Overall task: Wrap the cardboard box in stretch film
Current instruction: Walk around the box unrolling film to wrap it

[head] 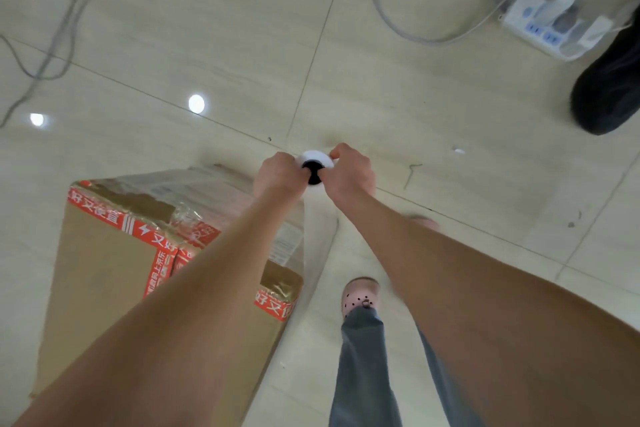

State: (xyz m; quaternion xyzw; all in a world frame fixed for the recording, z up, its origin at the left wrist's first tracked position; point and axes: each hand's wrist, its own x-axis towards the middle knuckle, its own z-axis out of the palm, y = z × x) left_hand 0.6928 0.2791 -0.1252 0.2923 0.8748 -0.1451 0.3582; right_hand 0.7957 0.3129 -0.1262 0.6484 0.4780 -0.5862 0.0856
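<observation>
Both hands on stretch film roll [315,167].
I record left hand [278,176] and right hand [351,174] each grasping its top end, beside the cardboard box [104,270].

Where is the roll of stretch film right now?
The roll is near the head view's centre, gripped between the left hand and right hand, beside the far corner of the cardboard box.
</observation>
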